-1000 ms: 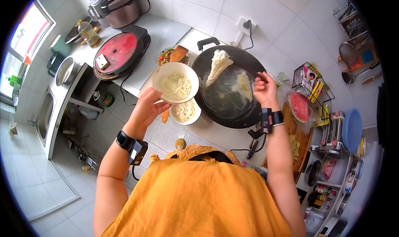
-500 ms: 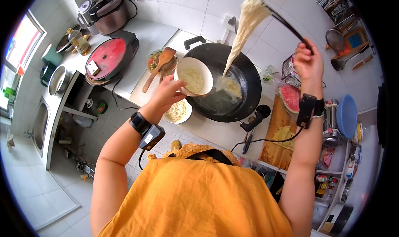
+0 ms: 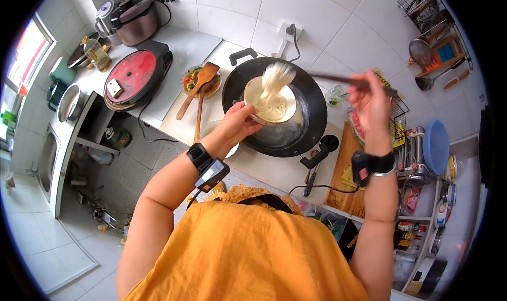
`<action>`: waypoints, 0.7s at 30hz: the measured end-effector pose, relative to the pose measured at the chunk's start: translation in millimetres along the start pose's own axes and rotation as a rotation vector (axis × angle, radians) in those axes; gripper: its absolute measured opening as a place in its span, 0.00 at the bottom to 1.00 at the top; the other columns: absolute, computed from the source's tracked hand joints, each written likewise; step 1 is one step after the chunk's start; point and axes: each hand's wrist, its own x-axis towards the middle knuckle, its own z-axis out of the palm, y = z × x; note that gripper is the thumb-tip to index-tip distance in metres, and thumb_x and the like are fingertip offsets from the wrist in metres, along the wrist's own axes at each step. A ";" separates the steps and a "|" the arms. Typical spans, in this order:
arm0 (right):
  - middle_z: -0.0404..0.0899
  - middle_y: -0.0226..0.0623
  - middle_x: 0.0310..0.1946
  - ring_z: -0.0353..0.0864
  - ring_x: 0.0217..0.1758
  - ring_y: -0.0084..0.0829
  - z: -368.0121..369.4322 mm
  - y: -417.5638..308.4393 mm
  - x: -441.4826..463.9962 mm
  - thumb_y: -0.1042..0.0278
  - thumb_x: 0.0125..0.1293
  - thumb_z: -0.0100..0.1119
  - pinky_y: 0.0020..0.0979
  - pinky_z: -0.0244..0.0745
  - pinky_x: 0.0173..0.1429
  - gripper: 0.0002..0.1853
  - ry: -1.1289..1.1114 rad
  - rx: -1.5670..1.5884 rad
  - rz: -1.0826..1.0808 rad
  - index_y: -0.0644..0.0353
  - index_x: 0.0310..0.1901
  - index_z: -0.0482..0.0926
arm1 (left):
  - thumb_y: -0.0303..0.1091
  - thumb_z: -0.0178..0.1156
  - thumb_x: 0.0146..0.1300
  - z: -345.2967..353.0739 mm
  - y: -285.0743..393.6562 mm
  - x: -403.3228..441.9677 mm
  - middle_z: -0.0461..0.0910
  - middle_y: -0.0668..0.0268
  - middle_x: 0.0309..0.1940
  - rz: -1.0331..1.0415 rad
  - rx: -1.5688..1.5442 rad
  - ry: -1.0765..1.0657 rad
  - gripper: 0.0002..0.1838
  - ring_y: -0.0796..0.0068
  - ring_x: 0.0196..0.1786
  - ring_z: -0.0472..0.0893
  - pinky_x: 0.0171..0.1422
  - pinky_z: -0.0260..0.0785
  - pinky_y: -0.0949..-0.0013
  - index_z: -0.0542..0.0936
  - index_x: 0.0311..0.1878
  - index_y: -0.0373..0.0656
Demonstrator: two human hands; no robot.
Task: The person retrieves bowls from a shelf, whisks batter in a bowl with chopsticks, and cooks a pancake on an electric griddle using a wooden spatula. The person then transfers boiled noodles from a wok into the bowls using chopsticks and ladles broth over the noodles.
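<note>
My left hand [image 3: 237, 122] grips the near left rim of a white bowl [image 3: 289, 110], held over the black wok [image 3: 316, 98]. Dark chopsticks [image 3: 335, 79] are in my right hand [image 3: 369, 98], to the right of the wok and blurred by motion. From their tips a bundle of noodles [image 3: 278, 77] hangs, its lower end inside the bowl, where more noodles lie. Cloudy liquid [image 3: 280, 137] shows in the wok below the bowl. A second white bowl [image 3: 232, 150] stands on the counter, mostly hidden by my left hand and wrist.
Left of the wok, wooden spatulas [image 3: 203, 79] lie across a bowl of chopped vegetables [image 3: 215, 86]. Farther left are a red electric griddle [image 3: 134, 74] and an oil bottle [image 3: 97, 55]. On the right are a cutting board [image 3: 338, 191], a glass jar [image 3: 335, 96] and a wire basket [image 3: 398, 113].
The chopsticks have come down from high above the wok, bringing the noodles into the bowl. My left hand has moved the bowl right, over the wok.
</note>
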 end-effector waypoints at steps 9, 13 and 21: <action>0.75 0.34 0.24 0.76 0.24 0.20 16.6 14.0 -61.7 0.64 0.67 0.47 0.19 0.70 0.28 0.15 -0.349 -0.300 -0.061 0.70 0.33 0.76 | 0.29 0.46 0.63 -6.5 -5.0 -30.1 0.74 0.57 0.47 -0.088 -0.054 -0.004 0.15 0.66 0.45 0.79 0.47 0.75 0.68 0.65 0.54 0.39; 0.74 0.34 0.21 0.74 0.22 0.20 1.8 2.8 -71.8 0.67 0.66 0.46 0.19 0.69 0.27 0.15 -0.284 -0.369 -0.173 0.70 0.31 0.77 | 0.29 0.48 0.60 -9.3 4.5 -49.4 0.73 0.62 0.47 -0.116 0.000 -0.006 0.14 0.68 0.48 0.76 0.54 0.69 0.64 0.68 0.50 0.43; 0.75 0.42 0.22 0.71 0.16 0.25 -72.9 37.3 -103.4 0.59 0.67 0.41 0.22 0.65 0.21 0.18 0.469 -0.075 -0.162 0.69 0.33 0.73 | 0.30 0.47 0.60 -53.2 20.1 -95.8 0.68 0.55 0.56 0.057 -0.058 -0.092 0.26 0.61 0.55 0.73 0.62 0.64 0.59 0.59 0.62 0.37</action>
